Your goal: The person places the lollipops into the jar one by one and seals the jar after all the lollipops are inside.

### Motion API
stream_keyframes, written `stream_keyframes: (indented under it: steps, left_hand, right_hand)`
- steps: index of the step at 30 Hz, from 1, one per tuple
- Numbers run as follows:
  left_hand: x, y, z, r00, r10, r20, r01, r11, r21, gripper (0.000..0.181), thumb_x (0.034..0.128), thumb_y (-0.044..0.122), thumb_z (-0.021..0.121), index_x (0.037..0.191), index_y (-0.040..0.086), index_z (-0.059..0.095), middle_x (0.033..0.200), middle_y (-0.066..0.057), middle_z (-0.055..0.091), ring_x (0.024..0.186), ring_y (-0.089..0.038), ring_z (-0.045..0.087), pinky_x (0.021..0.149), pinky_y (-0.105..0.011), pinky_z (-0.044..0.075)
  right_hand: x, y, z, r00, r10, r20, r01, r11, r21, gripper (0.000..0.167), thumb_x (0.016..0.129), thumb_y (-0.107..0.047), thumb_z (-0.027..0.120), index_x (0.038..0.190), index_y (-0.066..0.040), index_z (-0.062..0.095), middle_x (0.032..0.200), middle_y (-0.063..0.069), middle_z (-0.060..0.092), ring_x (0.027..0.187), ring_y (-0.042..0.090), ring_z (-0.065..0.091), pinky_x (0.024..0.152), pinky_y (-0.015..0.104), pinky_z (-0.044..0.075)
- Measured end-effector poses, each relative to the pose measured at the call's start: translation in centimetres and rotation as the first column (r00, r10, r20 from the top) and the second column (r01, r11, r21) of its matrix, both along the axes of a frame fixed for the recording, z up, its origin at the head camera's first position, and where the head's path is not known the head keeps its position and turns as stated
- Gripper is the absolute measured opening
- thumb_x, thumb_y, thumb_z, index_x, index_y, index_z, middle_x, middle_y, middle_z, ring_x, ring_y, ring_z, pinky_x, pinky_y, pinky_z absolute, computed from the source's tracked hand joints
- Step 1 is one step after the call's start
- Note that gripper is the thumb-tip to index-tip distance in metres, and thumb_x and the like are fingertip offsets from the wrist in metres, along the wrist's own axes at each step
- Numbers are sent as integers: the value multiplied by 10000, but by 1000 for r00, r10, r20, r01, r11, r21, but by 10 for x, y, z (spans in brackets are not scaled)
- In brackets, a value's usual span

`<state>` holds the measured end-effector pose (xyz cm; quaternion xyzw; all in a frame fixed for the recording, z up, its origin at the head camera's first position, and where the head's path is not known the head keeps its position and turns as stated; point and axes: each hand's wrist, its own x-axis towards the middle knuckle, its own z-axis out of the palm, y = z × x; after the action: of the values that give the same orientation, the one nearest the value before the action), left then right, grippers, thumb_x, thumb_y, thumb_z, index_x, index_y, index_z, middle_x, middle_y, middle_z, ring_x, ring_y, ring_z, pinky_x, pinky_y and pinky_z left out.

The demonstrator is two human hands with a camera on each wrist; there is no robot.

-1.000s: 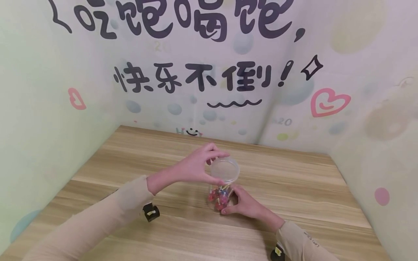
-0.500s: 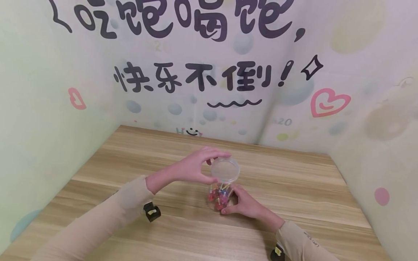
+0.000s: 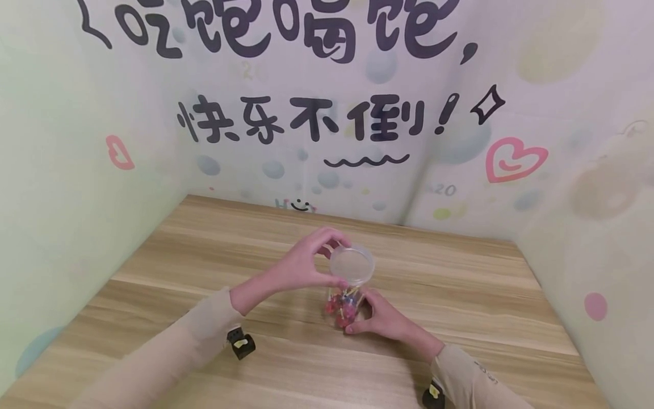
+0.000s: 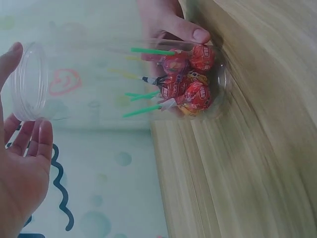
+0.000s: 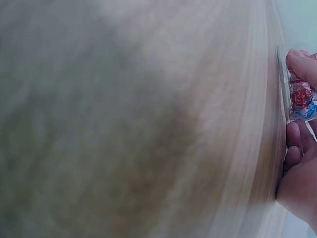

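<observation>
A tall clear plastic jar [image 4: 224, 82] stands upright on the table, with several wrapped lollipops [image 4: 190, 82] at its bottom. Most wrappers look red, and the sticks are green or yellow. On top of the jar is a clear round lid [image 3: 352, 266]. My left hand [image 3: 304, 264] holds the lid by its rim, thumb on the near side and fingers on the far side. Low on the jar's right side, my right hand [image 3: 384, 319] grips the wall near the base. The right wrist view shows that hand's thumb and fingers around the wrapped lollipops [image 5: 300, 94].
The wood-grain table [image 3: 286, 375] extends around the jar. Behind it hangs a pale printed backdrop [image 3: 255, 170] with black lettering, and similar panels close off both sides. A small black device [image 3: 242, 343] is strapped at my left wrist, another [image 3: 434, 395] at my right.
My left hand's fingers have shifted back along the lid's far edge, and the left wrist has dropped slightly. The jar and right hand stay in place.
</observation>
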<state>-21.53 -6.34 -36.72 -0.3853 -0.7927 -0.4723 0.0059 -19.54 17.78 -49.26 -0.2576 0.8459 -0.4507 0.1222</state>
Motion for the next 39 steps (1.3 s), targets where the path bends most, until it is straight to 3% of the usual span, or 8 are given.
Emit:
stream_keyframes:
  steps: [3, 16, 20, 25, 31, 34, 39]
  left_hand:
    - [-2, -1, 0, 1000, -20, 5, 20, 1000, -3, 663, 692, 205, 902, 1258, 104, 573, 1241, -49, 603, 1079, -180, 594, 887, -232, 559]
    - [-5, -6, 0, 994, -106, -24, 105, 994, -26, 580, 775, 167, 829, 1305, 149, 596, 1351, -16, 615, 1127, -152, 587, 907, -306, 555]
    - [-5, -5, 0, 995, -97, -18, 96, 995, -16, 584, 759, 168, 843, 1289, 147, 597, 1331, -19, 613, 1115, -158, 580, 906, -293, 554]
    - [-2, -1, -1, 999, -43, 4, 43, 999, -9, 615, 710, 200, 891, 1237, 133, 580, 1252, -26, 587, 1080, -155, 562, 893, -280, 554]
    - [-1, 1, -1, 1000, -18, 4, 18, 1000, -15, 618, 690, 208, 906, 1199, 119, 567, 1203, -39, 562, 1061, -160, 552, 869, -254, 553]
    - [-3, 1, 0, 999, -37, 18, 37, 999, -17, 616, 696, 196, 900, 1212, 118, 574, 1222, -43, 578, 1074, -180, 560, 886, -265, 553]
    - [-8, -2, 3, 992, -115, 54, 115, 993, 0, 584, 733, 157, 871, 1243, 107, 590, 1282, -67, 610, 1103, -230, 572, 913, -317, 555]
  right_hand:
    - [-1, 0, 0, 1000, 10, 1, -10, 1000, -6, 652, 720, -301, 876, 1284, -192, 567, 1350, 23, 585, 1275, 232, 486, 1143, 527, 291]
    - [2, -1, -4, 1000, -8, 10, 8, 1000, 9, 706, 717, -312, 875, 1329, -180, 548, 1367, 37, 572, 1287, 250, 475, 1143, 543, 287]
    - [1, -1, -4, 1000, -2, 5, 2, 1000, 3, 679, 724, -299, 874, 1315, -184, 559, 1358, 26, 581, 1276, 240, 479, 1140, 537, 284]
    - [1, -1, -3, 1000, 4, 1, -4, 1000, 0, 640, 725, -297, 876, 1281, -193, 578, 1328, 10, 599, 1242, 215, 500, 1128, 506, 308]
    - [0, -1, -2, 1000, 9, -6, -9, 1000, -8, 682, 725, -300, 874, 1319, -191, 558, 1384, 24, 570, 1291, 233, 476, 1151, 537, 283]
    - [0, -1, -2, 1000, 15, -2, -15, 1000, -14, 716, 735, -296, 869, 1357, -176, 534, 1414, 35, 545, 1316, 251, 455, 1158, 559, 268]
    - [0, 0, -1, 1000, 16, 1, -16, 1000, -15, 723, 744, -292, 865, 1367, -150, 525, 1412, 46, 538, 1306, 250, 449, 1146, 543, 275]
